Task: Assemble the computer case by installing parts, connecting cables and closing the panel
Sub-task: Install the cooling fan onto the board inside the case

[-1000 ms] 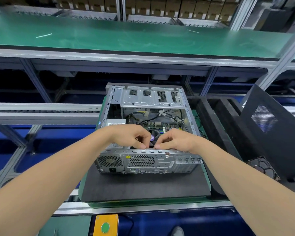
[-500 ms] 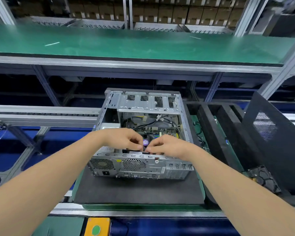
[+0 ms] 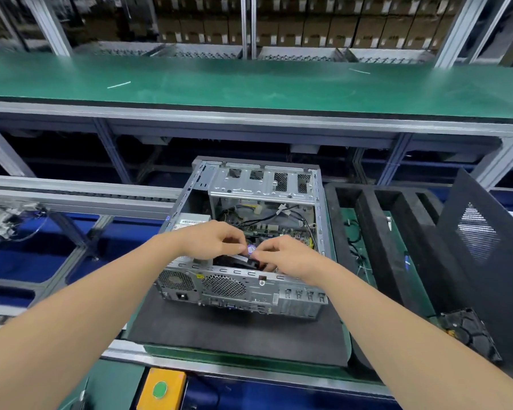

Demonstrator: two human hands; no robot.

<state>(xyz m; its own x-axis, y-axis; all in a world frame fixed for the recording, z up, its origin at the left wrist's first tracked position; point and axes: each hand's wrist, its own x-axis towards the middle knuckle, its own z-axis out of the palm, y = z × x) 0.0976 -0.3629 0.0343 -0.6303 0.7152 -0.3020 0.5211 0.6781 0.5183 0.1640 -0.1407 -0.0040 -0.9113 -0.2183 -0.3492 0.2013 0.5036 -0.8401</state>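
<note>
The computer case [image 3: 240, 291] lies open on the worktop [image 3: 219, 329]; left hand [image 3: 214, 241] and right hand [image 3: 285, 255], fingers curled, pinch a black part [image 3: 240, 261] just inside its rear wall. Part-fitting seems in hand; next, seat it squarely.

Case [image 3: 251, 184] bare matt grey sheet metal, perforated; pad [image 3: 234, 332] under it matt dark foam; bench [image 3: 249, 84] smooth green mat; panel [image 3: 486, 261] matt black.
</note>
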